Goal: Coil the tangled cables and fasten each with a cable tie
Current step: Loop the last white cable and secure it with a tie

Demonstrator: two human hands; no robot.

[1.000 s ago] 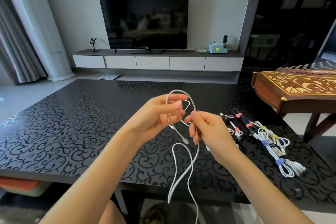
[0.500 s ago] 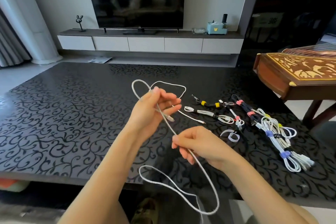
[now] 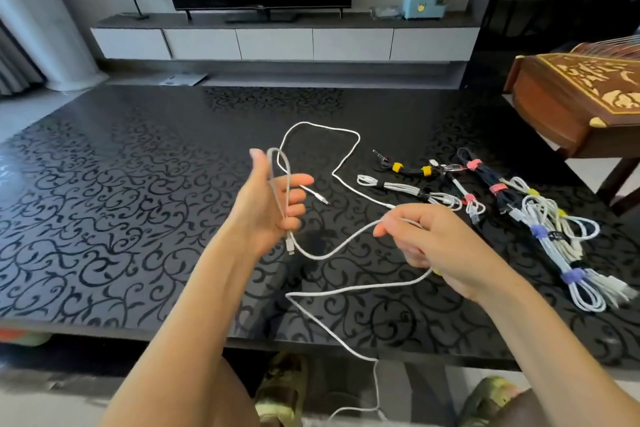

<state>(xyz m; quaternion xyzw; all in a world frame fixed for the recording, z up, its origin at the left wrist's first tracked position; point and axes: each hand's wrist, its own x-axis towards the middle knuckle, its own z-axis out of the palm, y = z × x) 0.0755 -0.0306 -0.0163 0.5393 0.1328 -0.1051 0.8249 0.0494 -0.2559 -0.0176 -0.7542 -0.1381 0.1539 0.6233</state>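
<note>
A long white cable [image 3: 332, 251] runs between my two hands above the black patterned table [image 3: 121, 204]. My left hand [image 3: 268, 204] holds one loop of it upright, the cable passing over the thumb and under the curled fingers, a plug hanging below the palm. My right hand [image 3: 433, 239] pinches the cable further along; the rest trails off the table's front edge toward the floor. A second thin white cable [image 3: 322, 130] lies loose on the table behind my hands. Several coiled, tied cables [image 3: 554, 236] lie at the right.
More tied bundles with yellow and pink ties [image 3: 446, 177] lie right of centre. A carved wooden instrument [image 3: 581, 94] stands past the table's right corner. A TV unit [image 3: 277, 42] lines the far wall. My feet in slippers [image 3: 284, 388] show below the table edge.
My right hand has moved right and away from the left, drawing the white cable out. The left hand now holds one tall loop. The camera has tilted further down.
</note>
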